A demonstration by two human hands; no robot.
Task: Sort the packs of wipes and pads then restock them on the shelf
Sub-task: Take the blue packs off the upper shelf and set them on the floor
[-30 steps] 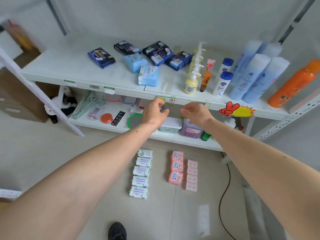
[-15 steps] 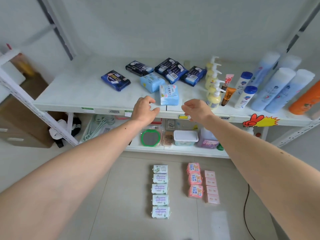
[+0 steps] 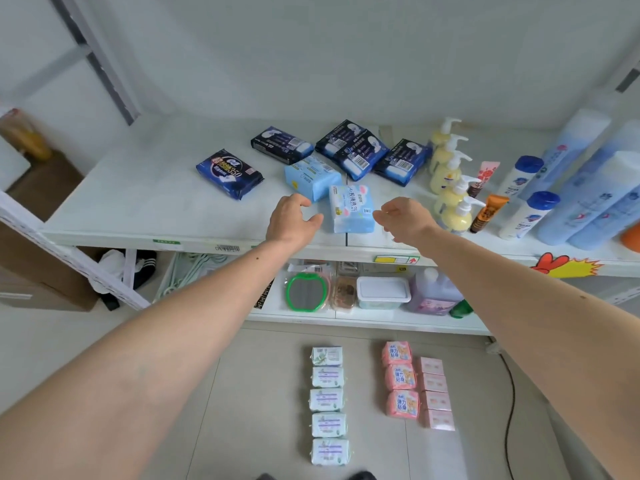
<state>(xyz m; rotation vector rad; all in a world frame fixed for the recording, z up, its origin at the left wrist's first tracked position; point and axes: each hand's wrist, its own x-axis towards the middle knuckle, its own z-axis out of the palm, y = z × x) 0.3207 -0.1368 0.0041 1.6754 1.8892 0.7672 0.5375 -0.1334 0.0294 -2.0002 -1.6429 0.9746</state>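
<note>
Packs of pads and wipes on a white shelf (image 3: 138, 188), both hands reaching in.

Tall blue bottles (image 3: 585, 192) and yellow pump bottles (image 3: 450, 202) fill the shelf's right end; dark blue packs (image 3: 353, 152) lie toward the back. On the floor, green-white packs (image 3: 327, 400) form one row and pink packs (image 3: 400, 379) another. A light blue pack (image 3: 351, 209) lies near the front edge between the left hand (image 3: 289, 221) and right hand (image 3: 403, 218), both spread with loosely curved fingers, holding nothing.
</note>
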